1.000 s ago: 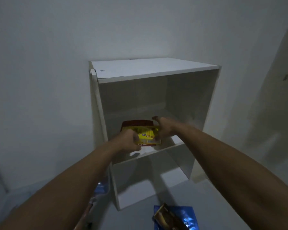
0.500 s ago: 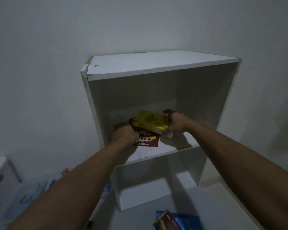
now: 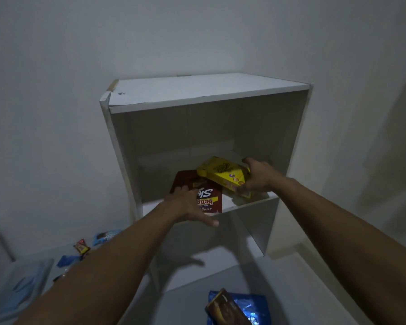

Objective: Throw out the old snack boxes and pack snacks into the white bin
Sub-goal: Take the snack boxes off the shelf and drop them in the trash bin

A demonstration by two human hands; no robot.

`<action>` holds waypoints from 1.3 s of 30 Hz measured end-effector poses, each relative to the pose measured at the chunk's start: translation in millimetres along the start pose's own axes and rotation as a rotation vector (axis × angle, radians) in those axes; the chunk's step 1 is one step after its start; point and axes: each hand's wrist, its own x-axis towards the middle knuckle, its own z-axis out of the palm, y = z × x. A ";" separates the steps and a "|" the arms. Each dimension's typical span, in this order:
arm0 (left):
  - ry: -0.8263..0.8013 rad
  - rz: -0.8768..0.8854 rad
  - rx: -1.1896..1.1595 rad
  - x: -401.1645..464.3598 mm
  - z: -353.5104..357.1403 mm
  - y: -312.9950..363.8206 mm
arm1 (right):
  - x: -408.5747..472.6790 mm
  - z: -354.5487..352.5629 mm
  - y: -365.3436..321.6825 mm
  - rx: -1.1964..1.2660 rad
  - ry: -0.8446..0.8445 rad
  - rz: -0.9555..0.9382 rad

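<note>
A yellow snack box [image 3: 223,174] lies tilted on the middle shelf of a white shelf unit [image 3: 197,95], partly over a dark red snack box [image 3: 197,191] that lies flat beside it. My right hand [image 3: 258,178] grips the yellow box at its right end. My left hand [image 3: 189,205] rests with spread fingers on the near left part of the red box, at the shelf's front edge. No white bin is clearly in view.
On the floor in front lie a brown snack pack [image 3: 225,308] on a blue wrapper [image 3: 251,306]. To the left are small wrapped snacks [image 3: 81,247], blue packets [image 3: 106,236] and a pale blue bag [image 3: 19,287]. Walls close in behind and right.
The two boxes have come apart: the yellow one has shifted right with my right hand, the red one lies flat. My left hand has opened onto the red box. The view has tipped down.
</note>
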 end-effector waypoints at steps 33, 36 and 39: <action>-0.019 0.542 -0.240 -232.1 181.3 205.3 | -467.4 75.1 142.6 0.267 0.110 0.936; -0.135 0.514 -0.291 -240.0 231.6 239.3 | -502.2 105.2 173.2 0.324 0.084 1.006; -0.248 0.497 -0.306 -249.5 285.6 270.7 | -533.9 142.7 206.8 0.376 0.035 1.074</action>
